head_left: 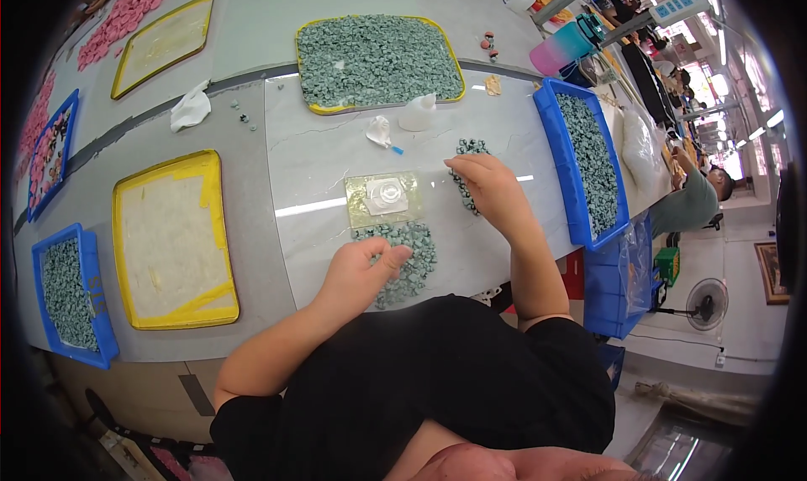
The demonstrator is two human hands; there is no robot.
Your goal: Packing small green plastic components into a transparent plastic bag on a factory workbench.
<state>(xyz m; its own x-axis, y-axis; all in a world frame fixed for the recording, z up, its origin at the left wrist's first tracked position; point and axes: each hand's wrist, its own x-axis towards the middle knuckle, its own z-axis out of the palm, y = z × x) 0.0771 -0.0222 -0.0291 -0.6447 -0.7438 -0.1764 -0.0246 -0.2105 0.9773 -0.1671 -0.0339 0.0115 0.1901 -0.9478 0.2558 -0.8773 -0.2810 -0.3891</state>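
My left hand (357, 275) is curled over a loose pile of small pale green pieces (416, 271) close to my body. Its thumb and forefinger press together, and whatever may be between them is too small to make out. To the right, my right hand (490, 185) hovers over a narrow row of darker green pieces (471, 147), fingers stretched to the left and nothing visible in them. Between and beyond the hands lies a yellowish see-through square pad (357, 202) bearing a clear round piece (387, 195).
Beyond the pad are a white squeeze bottle (418, 113), a crumpled white wad (378, 131) and a yellow-rimmed tray of green pieces (378, 60). Blue trays of green pieces stand right (555, 136) and left (105, 313). A yellow-edged board (176, 245) lies left. A person (693, 199) sits at the right.
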